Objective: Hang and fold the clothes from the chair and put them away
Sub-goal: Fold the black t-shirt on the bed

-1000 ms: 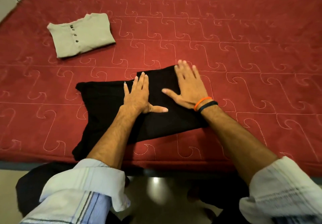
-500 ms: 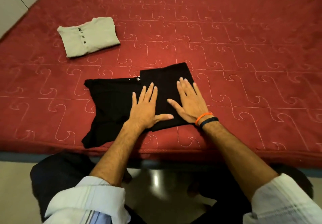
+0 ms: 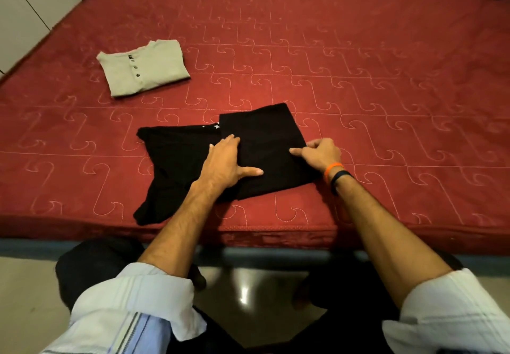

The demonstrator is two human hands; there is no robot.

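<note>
Left hand (image 3: 223, 164) pressing flat, right hand (image 3: 321, 153) pinching the black garment (image 3: 265, 144) edge: fold over evenly, keeping edges aligned.

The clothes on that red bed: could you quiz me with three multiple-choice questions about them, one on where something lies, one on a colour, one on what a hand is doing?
1. Where does the folded grey shirt lie relative to the black garment?
A. farther from the person and to the left
B. on top of it
C. on the floor

2. What colour is the bedspread?
A. blue
B. red
C. white

3. What is the left hand doing?
A. lifting the grey shirt
B. hanging off the bed
C. resting flat on the black garment

Answers: 1 A, it sits apart, up and leftward. 2 B, red quilting throughout. 3 C, its fingers lie straight on the black cloth.
</note>
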